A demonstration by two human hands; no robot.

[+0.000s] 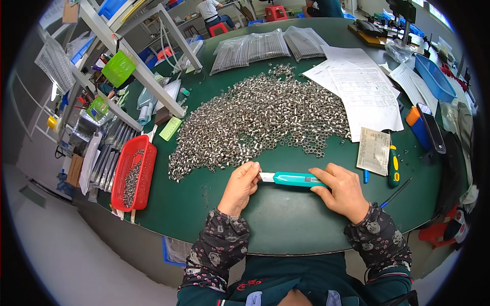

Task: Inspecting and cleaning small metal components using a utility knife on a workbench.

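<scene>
My right hand [341, 189] grips the teal handle of a utility knife [293, 179], thumb and fingers closed round its rear end. The blade is out and points left. At its tip my left hand [241, 186] is closed in a pinch; whatever sits between the thumb and forefinger is too small to make out. Both hands are over the green tabletop [286, 219], near its front edge. Just beyond them spreads a large heap of small metal rings [265, 117], piled thick in the middle and thinning to a single layer at the right front.
A red basket [148, 173] with more metal pieces stands left. Bagged metal rods [268, 45] lie at the back. Papers [365, 97], a card [374, 151], a yellow-green screwdriver [393, 167] and a phone [431, 130] are on the right. A metal rack [138, 56] rises at left.
</scene>
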